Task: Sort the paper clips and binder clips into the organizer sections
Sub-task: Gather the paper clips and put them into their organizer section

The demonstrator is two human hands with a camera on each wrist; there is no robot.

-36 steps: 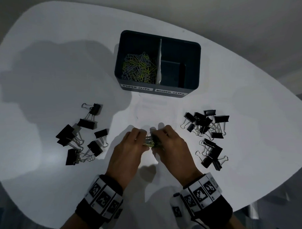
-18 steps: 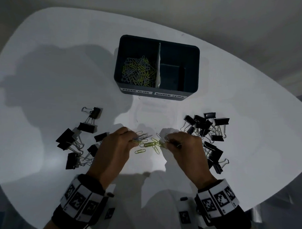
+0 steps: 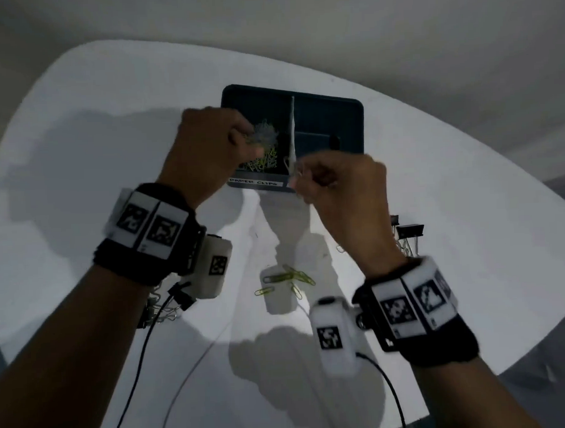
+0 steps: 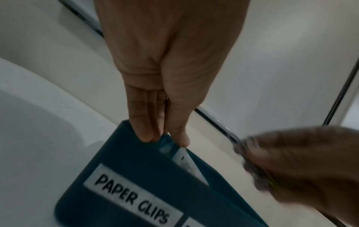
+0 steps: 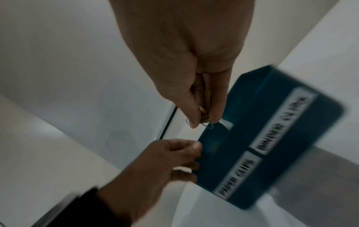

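Observation:
The dark blue organizer (image 3: 328, 98) stands at the far middle of the white table, a white divider (image 3: 292, 133) splitting it. Its left section, labelled PAPER CLIPS (image 4: 132, 198), holds a yellow-green pile of paper clips (image 3: 263, 161). My left hand (image 3: 240, 145) hovers over that section, thumb against fingers (image 4: 145, 132), with a blurred grey bunch of clips (image 3: 266, 136) at the fingertips. My right hand (image 5: 202, 119) pinches several clips (image 5: 208, 98) just before the organizer's front wall, near the divider. A few green clips (image 3: 290, 277) lie loose on the table between my wrists.
Black binder clips (image 3: 410, 231) lie on the table right of my right wrist; more binder clips (image 3: 159, 314) show under my left wrist. The organizer's right section (image 3: 323, 145) looks bare. Wrist-camera cables (image 3: 142, 356) trail toward me.
Both hands have lifted from the loose clips at the near middle of the table and moved forward to the organizer, each carrying paper clips; a few green clips stayed behind.

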